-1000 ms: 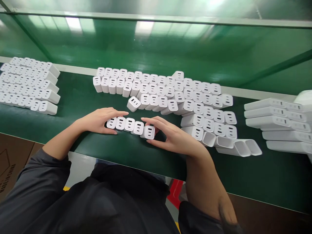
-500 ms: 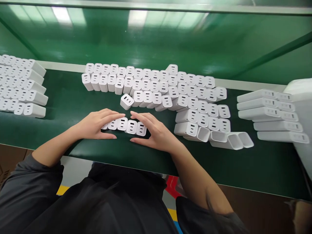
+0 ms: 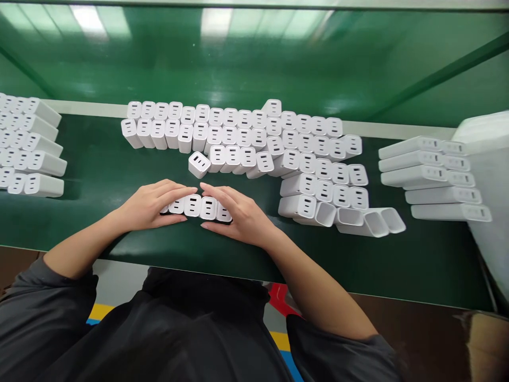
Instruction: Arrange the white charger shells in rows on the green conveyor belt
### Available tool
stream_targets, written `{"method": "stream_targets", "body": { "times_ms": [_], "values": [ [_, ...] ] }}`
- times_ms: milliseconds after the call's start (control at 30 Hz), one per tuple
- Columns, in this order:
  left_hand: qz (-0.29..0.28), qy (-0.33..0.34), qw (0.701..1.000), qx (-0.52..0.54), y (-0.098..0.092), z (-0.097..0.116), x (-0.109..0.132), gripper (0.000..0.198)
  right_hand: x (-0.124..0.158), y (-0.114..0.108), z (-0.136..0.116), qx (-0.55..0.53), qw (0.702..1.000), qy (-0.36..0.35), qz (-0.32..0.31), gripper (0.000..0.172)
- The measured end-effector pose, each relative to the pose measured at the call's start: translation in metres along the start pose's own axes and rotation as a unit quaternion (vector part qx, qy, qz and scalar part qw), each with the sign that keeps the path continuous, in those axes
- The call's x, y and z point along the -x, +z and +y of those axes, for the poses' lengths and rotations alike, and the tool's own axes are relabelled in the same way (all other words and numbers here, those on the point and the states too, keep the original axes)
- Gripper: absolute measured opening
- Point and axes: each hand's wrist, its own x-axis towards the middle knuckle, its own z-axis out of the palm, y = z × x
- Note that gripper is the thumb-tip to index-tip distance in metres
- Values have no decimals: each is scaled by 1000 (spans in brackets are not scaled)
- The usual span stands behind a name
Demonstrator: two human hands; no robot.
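Note:
A short row of white charger housings point(image 3: 196, 206) stands on the dark green belt point(image 3: 119, 170), port faces up. My left hand point(image 3: 153, 204) cups the row's left end, fingers curved over it. My right hand point(image 3: 234, 212) cups the right end the same way. The fingertips of both hands nearly meet above the row. Just beyond the hands one single white housing point(image 3: 199, 164) lies tilted, at the front of a large block of white housings point(image 3: 254, 140).
Another block of white housings point(image 3: 27, 146) lies at the far left. Long white housings point(image 3: 431, 178) are stacked at the right beside a large white object point(image 3: 487, 175). Several open-ended white shells point(image 3: 363, 220) lie right of the centre block. A glossy green panel rises behind the belt.
Both hands have closed in on the row from its ends, squeezing the housings into a tighter, straighter line. The view has shifted slightly right, so everything sits further left.

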Motion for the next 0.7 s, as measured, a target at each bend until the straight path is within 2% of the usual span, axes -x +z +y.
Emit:
{"method": "stream_targets", "body": {
  "times_ms": [233, 400, 533, 700],
  "values": [
    [-18, 7, 1000, 8, -19, -4, 2, 76, -2, -7, 0, -5, 1000, 7, 5, 79],
    [-98, -86, 991, 5, -40, -12, 7, 93, -1, 1, 2, 35, 999, 12, -8, 78],
    [-148, -139, 979, -6, -48, -17, 10, 94, -1, 3, 1, 46, 999, 20, 8, 68],
    [-182, -169, 969, 3, -49, -19, 10, 87, -2, 4, 1, 59, 998, 30, 8, 50]
  ]
}}
